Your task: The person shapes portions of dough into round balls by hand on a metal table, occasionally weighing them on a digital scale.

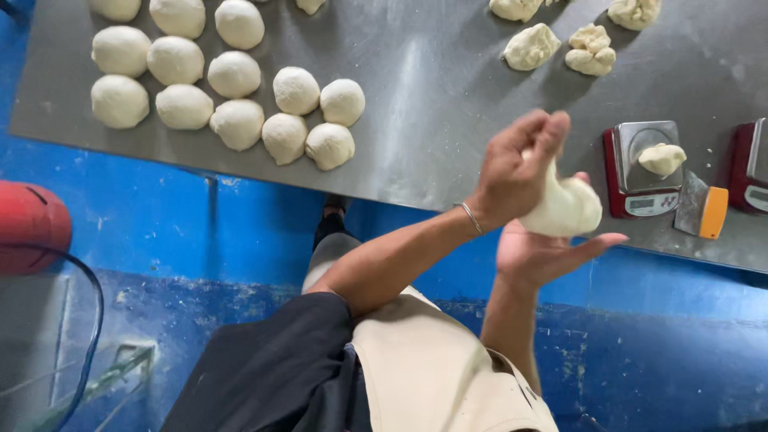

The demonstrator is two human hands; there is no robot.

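From my feed, much is cropped. The second scale [752, 166] at the far right is cut by the frame edge, so I see only its left part. Several dough balls [117, 8] along the far edge are sliced off at the top, as are the rough dough lumps [634, 11] there. The red object [30, 222] at left runs out of frame. The left hand [520, 170] covers part of the dough piece [566, 206]; the right hand [544, 254] beneath is partly hidden by it. The nearer scale's display [652, 204] is too small to read.
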